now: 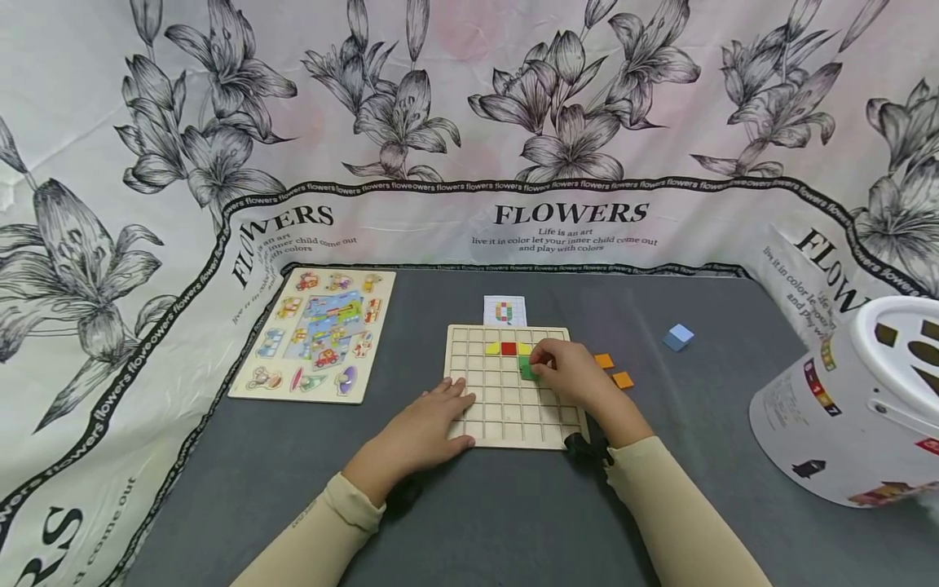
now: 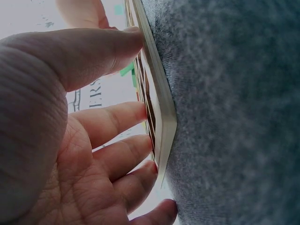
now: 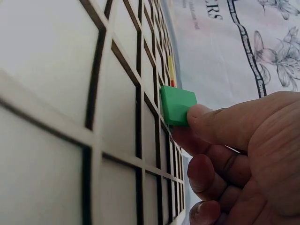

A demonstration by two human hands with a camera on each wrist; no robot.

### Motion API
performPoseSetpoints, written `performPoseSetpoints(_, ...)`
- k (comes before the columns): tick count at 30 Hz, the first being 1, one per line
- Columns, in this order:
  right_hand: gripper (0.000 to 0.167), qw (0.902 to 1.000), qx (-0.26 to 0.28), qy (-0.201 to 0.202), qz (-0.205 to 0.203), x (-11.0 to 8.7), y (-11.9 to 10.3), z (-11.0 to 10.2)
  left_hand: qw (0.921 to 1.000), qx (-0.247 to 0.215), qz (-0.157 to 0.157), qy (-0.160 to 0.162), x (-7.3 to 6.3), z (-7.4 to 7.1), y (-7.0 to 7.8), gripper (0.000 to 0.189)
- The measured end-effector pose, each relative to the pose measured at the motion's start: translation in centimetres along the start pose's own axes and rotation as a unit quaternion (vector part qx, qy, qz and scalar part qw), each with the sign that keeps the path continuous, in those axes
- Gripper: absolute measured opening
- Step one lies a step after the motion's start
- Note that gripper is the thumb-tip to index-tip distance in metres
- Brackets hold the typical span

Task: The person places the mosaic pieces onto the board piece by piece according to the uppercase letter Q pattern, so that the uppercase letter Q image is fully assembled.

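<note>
Grey cloth (image 1: 455, 522) covers the tabletop, backed by a white sheet printed with flowers (image 1: 572, 151). With twelve o'clock pointing away from the person, a square grid board (image 1: 546, 413) lies flat ahead, a small card (image 1: 504, 311) with a coloured figure just beyond its twelve o'clock edge.

Thumb and finger of the right hand (image 1: 572, 371) pinch a green tile (image 3: 174, 102) over the grid; the other fingers curl in toward the palm. From that hand's middle the tile lies at nine o'clock, so the right hand is plainly the nearer one. From the left hand (image 1: 425, 428), which grasps nothing and rests its extended fingers along the board's nine o'clock edge, it lies at two.

What counts most is the tile's place against the row near the far edge: two yellow pieces (image 1: 492, 349) with a red tile (image 1: 509, 349) between them. The right-hand yellow piece sits at about twelve o'clock from the green tile. Square-faced, the tile offers no long axis; it looks tilted to the board, and whether its lower edge touches a cell cannot be told. Two orange tiles (image 1: 622, 380) lie off the board, around three o'clock from the right hand.
</note>
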State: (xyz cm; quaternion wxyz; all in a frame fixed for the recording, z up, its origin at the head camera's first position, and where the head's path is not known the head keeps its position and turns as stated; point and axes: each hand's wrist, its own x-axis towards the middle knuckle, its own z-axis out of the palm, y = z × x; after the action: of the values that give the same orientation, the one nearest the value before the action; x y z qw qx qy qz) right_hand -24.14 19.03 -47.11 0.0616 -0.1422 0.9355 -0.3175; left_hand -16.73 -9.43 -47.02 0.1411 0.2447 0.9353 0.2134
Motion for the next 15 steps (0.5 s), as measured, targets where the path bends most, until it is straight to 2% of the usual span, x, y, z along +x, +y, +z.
performPoseSetpoints(6,0.005,1.0,0.003,-0.005,0.006,0.22,0.05,0.28,1.0,0.004,-0.002,-0.001,0.07,0.2,0.03,0.069)
performPoseSetpoints(15,0.004,0.9993,-0.002,-0.035,0.013,-0.27,-0.32,0.19,1.0,0.008,-0.002,-0.003,0.18,0.3,-0.08,0.07)
